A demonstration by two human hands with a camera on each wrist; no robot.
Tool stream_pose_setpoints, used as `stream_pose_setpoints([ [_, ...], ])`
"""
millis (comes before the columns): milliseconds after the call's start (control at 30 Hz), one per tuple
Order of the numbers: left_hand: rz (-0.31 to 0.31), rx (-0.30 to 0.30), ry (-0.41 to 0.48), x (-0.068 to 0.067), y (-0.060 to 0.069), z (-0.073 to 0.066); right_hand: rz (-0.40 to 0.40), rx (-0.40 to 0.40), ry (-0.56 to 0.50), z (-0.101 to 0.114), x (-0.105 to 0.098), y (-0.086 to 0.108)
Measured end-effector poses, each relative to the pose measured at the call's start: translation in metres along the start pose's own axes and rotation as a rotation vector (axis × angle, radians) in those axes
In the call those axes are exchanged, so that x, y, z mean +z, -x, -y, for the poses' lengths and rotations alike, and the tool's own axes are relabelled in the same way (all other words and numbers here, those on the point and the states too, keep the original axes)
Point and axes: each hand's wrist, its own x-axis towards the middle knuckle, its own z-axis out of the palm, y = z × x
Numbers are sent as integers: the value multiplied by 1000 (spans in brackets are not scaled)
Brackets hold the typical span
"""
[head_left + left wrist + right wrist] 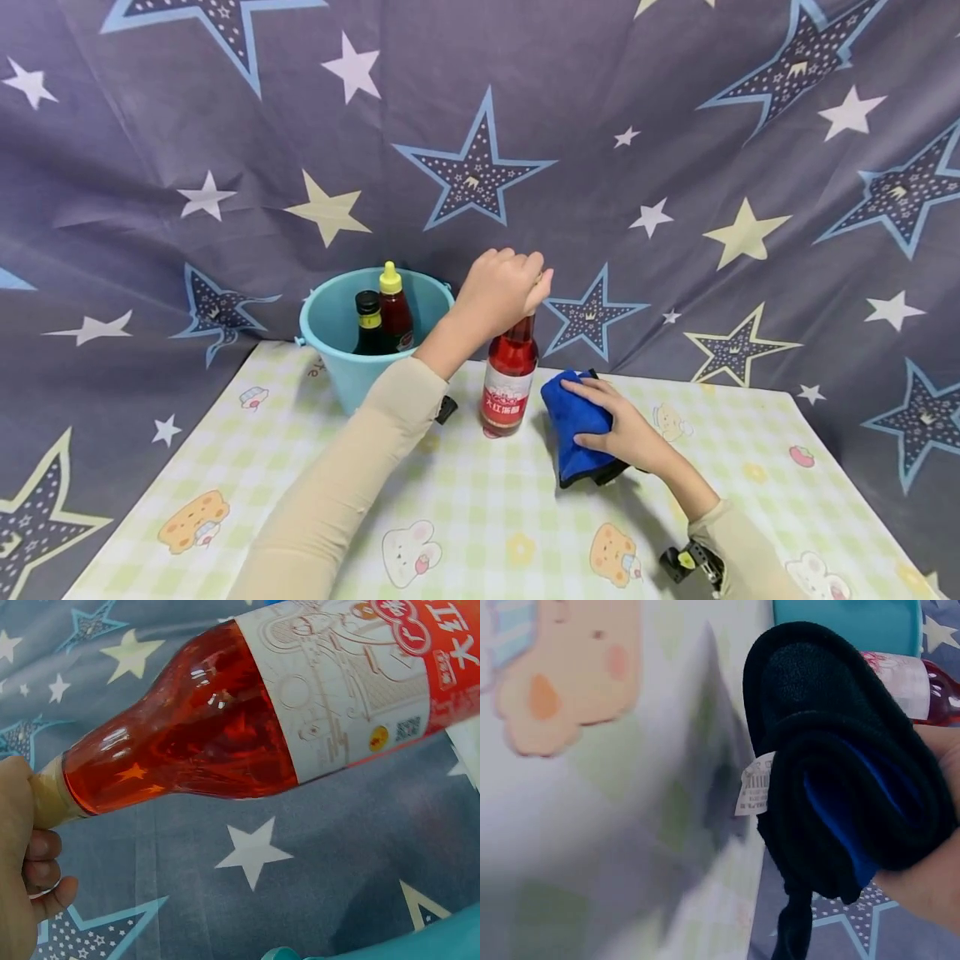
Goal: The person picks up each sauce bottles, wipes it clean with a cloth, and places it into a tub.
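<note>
My left hand (pixel 498 287) grips the capped top of a red vinegar bottle (pixel 507 383) with a white and red label. The bottle stands nearly upright at the table's back, right of the bucket. In the left wrist view, fingers curl at the pale cap (pixel 52 791) of the bottle (pixel 210 712). My right hand (pixel 618 421) holds a folded blue cloth (pixel 570 425) with black edging, just right of the bottle and apart from it. The right wrist view shows the folded cloth's black edges (pixel 802 682), a white tag (pixel 756 785) and a dangling loop.
A light-blue bucket (pixel 337 367) stands at the back left. Inside are a dark bottle with a black cap (pixel 367 321) and a yellow-topped squeeze bottle (pixel 393 308). A checked cloth covers the table (pixel 450 542). A star-patterned curtain (pixel 600 108) hangs directly behind.
</note>
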Motion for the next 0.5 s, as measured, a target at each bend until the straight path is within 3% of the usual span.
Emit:
stream_pose_setpoints([
  [167,56,-10,-29,-1,1,0,-59,-56,7,10,-16,-13],
  [500,153,-18,-61,-9,1,-3,-240,-104,-42,59,-51,-44],
])
